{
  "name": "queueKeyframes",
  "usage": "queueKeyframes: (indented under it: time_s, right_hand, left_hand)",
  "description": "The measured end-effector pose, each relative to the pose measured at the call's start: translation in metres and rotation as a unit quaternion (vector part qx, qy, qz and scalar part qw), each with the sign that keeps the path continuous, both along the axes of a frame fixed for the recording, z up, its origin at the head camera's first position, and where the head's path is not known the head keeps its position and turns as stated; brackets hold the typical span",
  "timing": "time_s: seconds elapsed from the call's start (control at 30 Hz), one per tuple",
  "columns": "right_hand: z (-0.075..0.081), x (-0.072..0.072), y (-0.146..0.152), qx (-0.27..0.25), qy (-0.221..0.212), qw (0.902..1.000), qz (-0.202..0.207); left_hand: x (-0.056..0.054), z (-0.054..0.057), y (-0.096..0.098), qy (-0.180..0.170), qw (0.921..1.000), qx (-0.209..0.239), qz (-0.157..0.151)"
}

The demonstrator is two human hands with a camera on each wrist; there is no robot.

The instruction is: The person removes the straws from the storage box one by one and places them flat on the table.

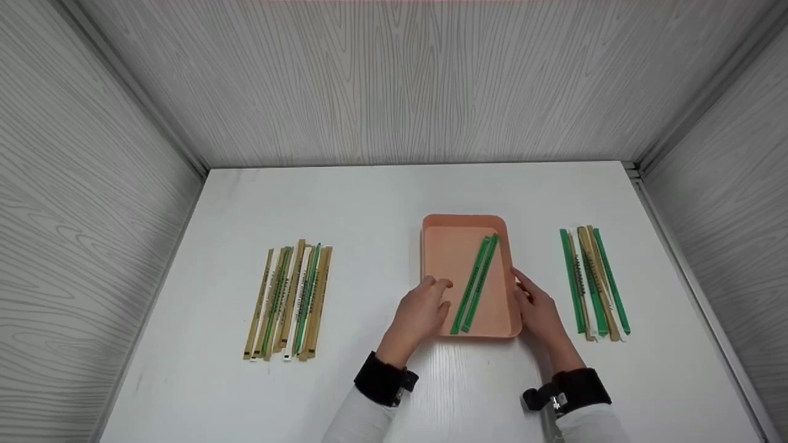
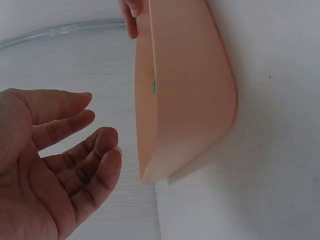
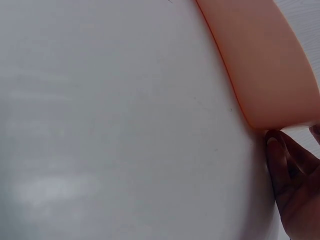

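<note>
A shallow pink tray [image 1: 438,258] lies on the white table, and two slim green paper-wrapped straws [image 1: 479,283] rest side by side in it, slanted. My left hand [image 1: 422,311] hovers over the tray's near left part. Its fingers are loosely bent with nothing between them, and the left wrist view shows that hand [image 2: 60,160] apart from the tray wall [image 2: 195,75]. At the tray's right side, my right hand [image 1: 542,311] touches the outer wall with its fingers extended. In the right wrist view, fingertips [image 3: 273,141] meet the wall's lower edge.
To the left lies a row of brown, white and green wrapped straws [image 1: 286,301]. A smaller bunch of similar straws [image 1: 594,283] lies right of the tray. Grey wood-grain panels [image 1: 394,86] enclose the table at the back and both sides.
</note>
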State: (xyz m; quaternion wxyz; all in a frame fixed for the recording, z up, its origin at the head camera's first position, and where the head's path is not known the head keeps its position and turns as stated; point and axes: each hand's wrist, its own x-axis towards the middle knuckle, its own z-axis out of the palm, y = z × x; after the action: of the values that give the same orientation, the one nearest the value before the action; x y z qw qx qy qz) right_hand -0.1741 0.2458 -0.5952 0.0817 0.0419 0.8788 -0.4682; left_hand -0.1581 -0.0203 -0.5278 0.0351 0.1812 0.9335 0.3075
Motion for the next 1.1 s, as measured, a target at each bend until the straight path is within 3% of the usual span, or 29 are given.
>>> queueKeyframes:
  time_s: [0.27, 0.6, 0.97, 1.1]
  right_hand:
    - [-0.001, 0.001, -0.001, -0.006, -0.003, 1.0, 0.003]
    - [0.0, 0.0, 0.0, -0.006, 0.007, 0.9999, 0.006]
    - [-0.001, 0.0, 0.0, -0.006, 0.008, 0.9999, 0.005]
    - [-0.002, 0.0, 0.0, -0.001, 0.009, 1.0, 0.001]
  left_hand:
    - [0.002, -0.02, 0.033, -0.041, 0.9972, -0.061, -0.017]
    - [0.005, -0.029, 0.032, -0.04, 0.9875, -0.143, -0.054]
    - [0.003, -0.03, 0.03, -0.035, 0.9853, -0.164, -0.035]
    - [0.001, -0.034, 0.032, -0.011, 0.9854, -0.169, -0.016]
